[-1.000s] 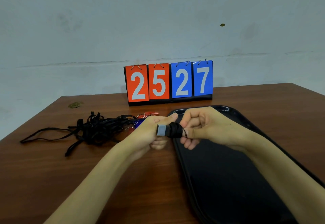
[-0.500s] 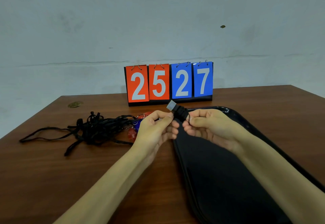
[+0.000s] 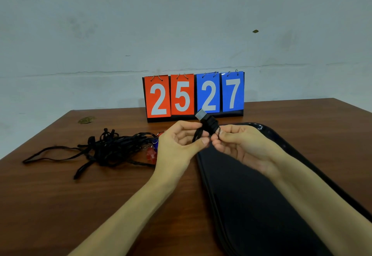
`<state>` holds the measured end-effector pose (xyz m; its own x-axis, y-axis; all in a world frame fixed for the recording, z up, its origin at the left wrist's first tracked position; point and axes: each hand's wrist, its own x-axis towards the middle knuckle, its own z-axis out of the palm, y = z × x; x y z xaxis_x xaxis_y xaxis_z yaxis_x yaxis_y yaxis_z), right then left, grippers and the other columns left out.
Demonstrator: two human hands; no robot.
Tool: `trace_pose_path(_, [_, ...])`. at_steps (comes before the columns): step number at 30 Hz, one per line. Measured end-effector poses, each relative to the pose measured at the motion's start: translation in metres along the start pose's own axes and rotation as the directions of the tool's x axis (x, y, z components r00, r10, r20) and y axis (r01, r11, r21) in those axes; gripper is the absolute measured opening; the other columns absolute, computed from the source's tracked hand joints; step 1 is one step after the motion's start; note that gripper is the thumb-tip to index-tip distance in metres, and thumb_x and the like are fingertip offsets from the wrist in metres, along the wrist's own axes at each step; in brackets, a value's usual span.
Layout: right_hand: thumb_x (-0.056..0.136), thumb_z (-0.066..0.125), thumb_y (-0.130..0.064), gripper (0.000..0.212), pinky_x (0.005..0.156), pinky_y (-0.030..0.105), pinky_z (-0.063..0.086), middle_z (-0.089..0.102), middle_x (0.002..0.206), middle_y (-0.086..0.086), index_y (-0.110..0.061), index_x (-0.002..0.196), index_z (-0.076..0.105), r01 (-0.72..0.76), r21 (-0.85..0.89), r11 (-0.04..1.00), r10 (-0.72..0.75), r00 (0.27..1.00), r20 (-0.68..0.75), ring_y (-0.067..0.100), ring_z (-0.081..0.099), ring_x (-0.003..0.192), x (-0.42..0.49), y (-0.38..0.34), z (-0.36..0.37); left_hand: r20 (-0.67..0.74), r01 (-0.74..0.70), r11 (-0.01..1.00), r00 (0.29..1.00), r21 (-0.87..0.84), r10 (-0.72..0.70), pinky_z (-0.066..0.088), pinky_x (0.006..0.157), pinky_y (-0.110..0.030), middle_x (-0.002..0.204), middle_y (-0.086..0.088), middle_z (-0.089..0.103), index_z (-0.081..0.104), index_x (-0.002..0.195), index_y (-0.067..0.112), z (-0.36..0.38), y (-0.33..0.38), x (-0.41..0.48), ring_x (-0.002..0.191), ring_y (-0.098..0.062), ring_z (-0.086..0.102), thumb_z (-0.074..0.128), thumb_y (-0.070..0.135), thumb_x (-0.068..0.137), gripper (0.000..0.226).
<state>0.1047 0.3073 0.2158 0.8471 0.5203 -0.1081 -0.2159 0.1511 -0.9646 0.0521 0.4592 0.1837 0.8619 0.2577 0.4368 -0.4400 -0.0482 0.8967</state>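
Black tray (image 3: 261,215) spans the table's (image 3: 60,205) near right; wood shows to its left. Above the tray's far-left rim, left hand (image 3: 177,145) and right hand (image 3: 241,145) pinch a cord-wound black bundle (image 3: 209,125), grey end raised. Tangled lanyards (image 3: 108,149) lie left; scoreboard (image 3: 194,95) lines the far edge.

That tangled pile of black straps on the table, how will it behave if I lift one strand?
Probably floppy: the black straps lie in limp loops on the table. They look knotted together, so lifting one would likely drag the whole bunch. The small coloured tags at its right edge may dangle and swing.
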Motion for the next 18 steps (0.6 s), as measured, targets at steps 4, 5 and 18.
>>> trace_pose_path(4, [0.089, 0.053, -0.001, 0.013, 0.053, 0.016, 0.053, 0.07, 0.07, 0.005, -0.002, 0.092, 0.065, 0.026, -0.005, 1.0, -0.026, 0.999, -0.029, 0.009, 0.067, 0.061, 0.0, -0.002, 0.0, 0.058, -0.037, 0.998, 0.998, 0.053, 0.034, 0.051, 0.076, -0.016, 0.091, 0.005, 0.073, 0.062, 0.103, 0.017, 0.001, 0.0, -0.002, 0.091, -0.009, 0.068, 0.069, -0.011, 0.073, 0.041])
trace_pose_path(5, [0.09, 0.053, -0.001, 0.013, 0.053, 0.016, 0.053, 0.069, 0.071, 0.005, -0.002, 0.093, 0.065, 0.031, -0.009, 0.999, -0.031, 0.999, -0.032, 0.009, 0.067, 0.061, -0.001, -0.001, 0.001, 0.049, -0.053, 0.995, 0.998, 0.081, 0.049, 0.051, 0.076, -0.015, 0.09, 0.008, 0.072, 0.062, 0.101, 0.019, 0.001, 0.0, -0.002, 0.091, -0.007, 0.067, 0.069, -0.009, 0.075, 0.039])
trace_pose_path(18, [0.09, 0.054, -0.002, 0.011, 0.058, 0.018, 0.055, 0.069, 0.08, 0.009, -0.002, 0.095, 0.064, 0.066, -0.121, 0.99, -0.07, 0.997, -0.033, 0.01, 0.068, 0.065, -0.006, 0.004, 0.011, -0.207, -0.192, 0.957, 0.949, 0.215, 0.237, 0.049, 0.074, -0.01, 0.086, 0.013, 0.071, 0.069, 0.094, 0.022, 0.003, 0.002, -0.006, 0.088, -0.001, 0.066, 0.067, 0.008, 0.081, 0.019])
